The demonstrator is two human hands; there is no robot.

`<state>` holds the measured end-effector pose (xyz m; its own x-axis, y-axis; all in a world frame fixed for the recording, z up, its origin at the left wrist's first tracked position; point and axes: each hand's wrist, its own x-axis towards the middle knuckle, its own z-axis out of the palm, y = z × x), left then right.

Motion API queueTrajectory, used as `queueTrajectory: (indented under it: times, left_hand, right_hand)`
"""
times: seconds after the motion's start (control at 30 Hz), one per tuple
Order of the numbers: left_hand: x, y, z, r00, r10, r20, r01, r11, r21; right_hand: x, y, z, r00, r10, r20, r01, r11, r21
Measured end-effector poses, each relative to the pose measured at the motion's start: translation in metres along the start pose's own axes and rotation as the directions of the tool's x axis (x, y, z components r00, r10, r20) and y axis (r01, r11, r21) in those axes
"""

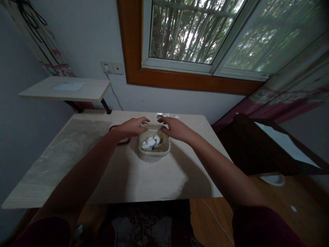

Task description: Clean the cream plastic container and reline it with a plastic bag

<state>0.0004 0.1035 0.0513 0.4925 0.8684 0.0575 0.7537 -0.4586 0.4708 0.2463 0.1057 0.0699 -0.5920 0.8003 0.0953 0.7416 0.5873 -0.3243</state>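
A translucent plastic container [166, 151] with a pale rim stands on the table in front of me. Crumpled white pieces like tissue [151, 142], with a small dark bit among them, lie inside it. My left hand [132, 127] is at its far left corner, thumb near the rim and fingers apart. At the far right corner my right hand [177, 129] has its thumb over the rim and its fingers stretched beyond the back edge. Both hands look open around the container; neither shows a firm grip. Behind my left hand, a reddish-brown loop [125, 141] is partly hidden.
A clear sheet [66, 147] covers the table's left side. A raised shelf [48, 90] with a paper [69, 86] stands at back left. Near the back edge sits a small round object [159, 117]. A dark piece of furniture [259, 147] stands to the right.
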Motion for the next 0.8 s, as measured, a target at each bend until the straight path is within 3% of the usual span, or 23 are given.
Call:
queueTrajectory:
  times: [0.07,0.1,0.2,0.3,0.37,0.5,0.67,0.8]
  left_hand:
    - [-0.009,0.006,-0.001,0.983,0.103,-0.151,-0.103,0.995,0.010]
    - [-0.014,0.009,-0.001,0.961,0.180,-0.212,-0.178,0.984,0.027]
    - [-0.036,0.018,-0.001,0.871,0.433,-0.232,-0.433,0.900,0.056]
    - [-0.057,0.022,0.002,0.803,0.586,-0.113,-0.583,0.810,0.056]
    - [-0.067,0.022,0.004,0.787,0.614,-0.053,-0.609,0.788,0.085]
    - [-0.073,0.018,0.003,0.786,0.618,0.013,-0.612,0.775,0.156]
    - [-0.070,0.020,-0.001,0.775,0.633,0.006,-0.629,0.769,0.116]
    - [-0.073,0.021,0.002,0.785,0.619,0.009,-0.613,0.775,0.153]
  right_hand:
    - [-0.010,-0.011,-0.006,0.984,-0.088,-0.153,0.077,0.994,-0.078]
    - [-0.015,-0.017,-0.010,0.977,-0.132,-0.170,0.115,0.988,-0.107]
    - [-0.023,-0.035,-0.015,0.951,-0.306,0.036,0.308,0.947,-0.087]
    - [-0.028,-0.045,-0.010,0.862,-0.434,0.263,0.444,0.896,0.022]
    - [-0.030,-0.048,-0.005,0.836,-0.440,0.328,0.463,0.886,0.011]
    - [-0.035,-0.050,0.001,0.850,-0.372,0.373,0.447,0.884,-0.138]
    - [-0.042,-0.049,0.001,0.838,-0.420,0.349,0.496,0.853,-0.164]
    - [-0.044,-0.045,0.001,0.854,-0.407,0.325,0.472,0.869,-0.151]
